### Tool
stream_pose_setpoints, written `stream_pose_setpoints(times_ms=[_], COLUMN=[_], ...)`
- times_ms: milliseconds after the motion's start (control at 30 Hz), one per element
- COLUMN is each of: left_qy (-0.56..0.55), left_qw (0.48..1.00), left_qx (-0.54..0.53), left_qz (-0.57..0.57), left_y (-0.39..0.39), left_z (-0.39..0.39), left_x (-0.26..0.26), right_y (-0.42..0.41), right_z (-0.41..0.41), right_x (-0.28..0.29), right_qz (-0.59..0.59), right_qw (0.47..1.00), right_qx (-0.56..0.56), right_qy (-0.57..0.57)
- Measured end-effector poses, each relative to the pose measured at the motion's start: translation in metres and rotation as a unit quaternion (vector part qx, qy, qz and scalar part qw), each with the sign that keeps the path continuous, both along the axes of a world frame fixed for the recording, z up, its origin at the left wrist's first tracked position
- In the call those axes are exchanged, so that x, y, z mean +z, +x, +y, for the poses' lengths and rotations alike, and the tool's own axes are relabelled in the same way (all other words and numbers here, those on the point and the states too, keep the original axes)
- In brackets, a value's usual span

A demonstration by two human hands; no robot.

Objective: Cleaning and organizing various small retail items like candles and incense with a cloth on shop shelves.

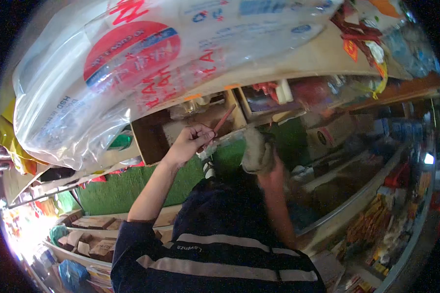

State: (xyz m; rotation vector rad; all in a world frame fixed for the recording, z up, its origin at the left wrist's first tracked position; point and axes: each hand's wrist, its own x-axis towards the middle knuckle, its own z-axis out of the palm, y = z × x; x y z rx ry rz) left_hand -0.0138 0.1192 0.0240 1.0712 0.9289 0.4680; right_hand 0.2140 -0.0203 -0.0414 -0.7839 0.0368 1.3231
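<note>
My left hand (191, 142) pinches a thin reddish-brown stick (225, 118) between thumb and fingers, its free end slanting up over an open wooden drawer (149, 141). My right hand (273, 161) is blurred and mostly hidden by a grey-beige cloth (256, 151) that it holds. The cloth hangs just in front of the drawer edge, apart from the stick. Inside the drawer lie a pale flat piece and some small items too unclear to name. A second compartment (258, 104) beside it contains red and white things.
A large printed clear plastic bag (161, 55) covers much of the countertop (315, 58) above the drawers. Green carpet (132, 190) lies below. Shelves with cardboard boxes (95, 249) stand at lower left, and a shelf of packets (370, 227) at right. A cardboard carton (332, 133) sits at right.
</note>
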Motion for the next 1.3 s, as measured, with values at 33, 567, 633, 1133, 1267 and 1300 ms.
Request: stream_pose_setpoints(times_ms=[33,567,633,1133,1267,1300], left_qy=[-0.006,0.281,0.306,0.023,0.180,0.226], left_qw=[1.000,0.958,0.952,0.992,0.980,0.970], left_qx=[-0.001,-0.023,0.002,-0.059,-0.079,-0.087], left_qz=[-0.016,0.047,0.027,-0.111,-0.031,-0.004], left_y=[0.008,0.103,0.101,0.086,0.094,0.096], left_z=[-0.003,-0.069,-0.073,-0.049,-0.053,-0.055], left_x=[-0.002,-0.035,-0.038,0.008,0.047,0.063], right_y=[-0.006,-0.021,-0.007,0.049,0.079,0.092], right_z=[0.007,0.011,0.015,0.002,0.001,-0.001], right_x=[0.008,0.028,0.027,0.011,0.014,0.010], right_qz=[-0.005,-0.217,-0.144,-0.002,-0.112,-0.226], right_qw=[1.000,0.973,0.984,0.991,0.986,0.960], right_qx=[-0.013,-0.076,-0.108,-0.131,-0.114,-0.089], right_qy=[0.001,0.021,-0.005,0.031,-0.052,-0.140])
